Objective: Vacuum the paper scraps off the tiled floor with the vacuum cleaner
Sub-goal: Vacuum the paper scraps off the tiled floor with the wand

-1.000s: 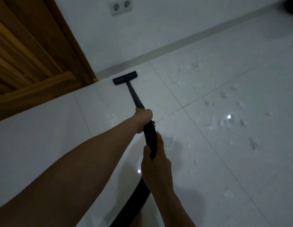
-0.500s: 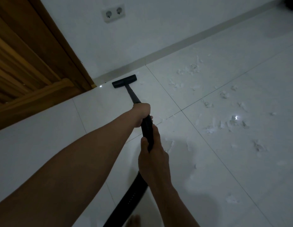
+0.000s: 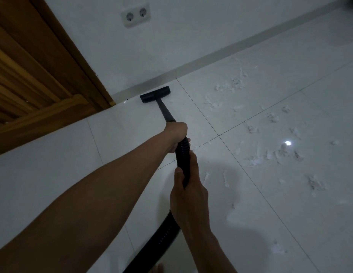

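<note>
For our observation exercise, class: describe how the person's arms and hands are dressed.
Both are bare. The left hand and right hand wear no gloves, and no sleeves, watch or rings show anywhere in the dim view.

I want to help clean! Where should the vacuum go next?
Probably swing the nozzle right. It rests by the wall, while most scraps lie to its right. The left hand and right hand grip the hose.
</note>
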